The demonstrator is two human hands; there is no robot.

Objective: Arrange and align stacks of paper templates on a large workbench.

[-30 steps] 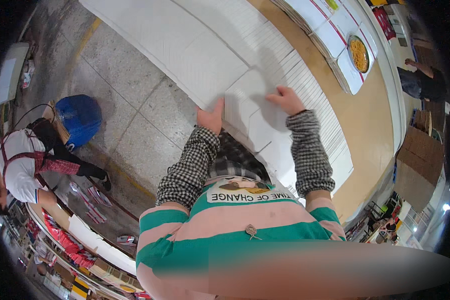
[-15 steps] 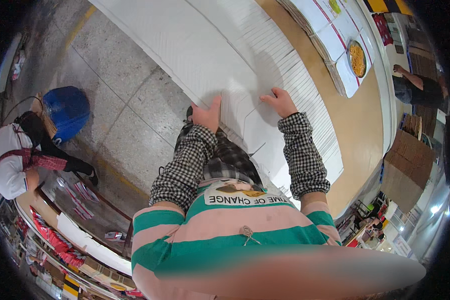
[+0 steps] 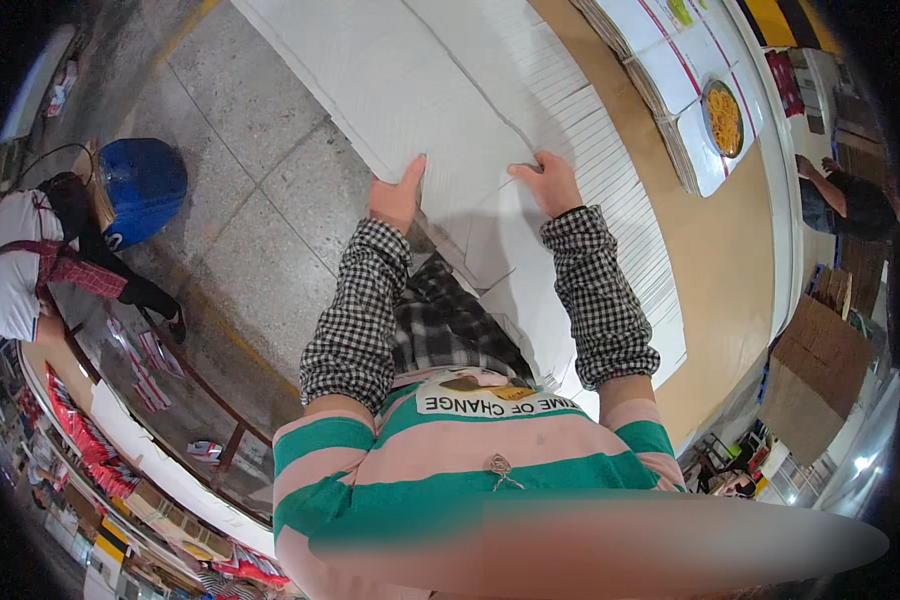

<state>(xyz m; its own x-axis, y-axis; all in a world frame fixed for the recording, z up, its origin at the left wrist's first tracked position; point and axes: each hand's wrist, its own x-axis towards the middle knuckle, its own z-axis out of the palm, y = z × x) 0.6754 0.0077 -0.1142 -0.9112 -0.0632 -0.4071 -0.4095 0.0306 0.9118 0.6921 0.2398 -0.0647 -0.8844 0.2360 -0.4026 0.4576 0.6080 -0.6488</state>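
Observation:
Long white cardboard sheets (image 3: 370, 75) lie overlapped in a fanned stack in front of me, their edges showing as many thin lines on the right. My left hand (image 3: 395, 198) is closed on the near left corner of a top sheet, thumb on its upper face. At the near right part of that sheet, my right hand (image 3: 552, 187) pinches the edge, with its thumb pointing inward. The fingers under the sheet are hidden. More white sheets (image 3: 530, 290) lie nearer to me, below my right forearm.
The tan tabletop (image 3: 725, 270) runs along the right, bearing a stack of printed cardboard sheets (image 3: 685, 95) with a noodle picture. On the left, a person (image 3: 20, 260) bends beside a blue barrel (image 3: 145, 190) on the concrete floor. Another person (image 3: 855, 205) stands far right. Brown cardboard (image 3: 820, 365) leans at right.
Both hands have moved slightly away from me along the stack. My right hand has closed from a loose pose onto the sheet's edge. The person on the left has shifted a little.

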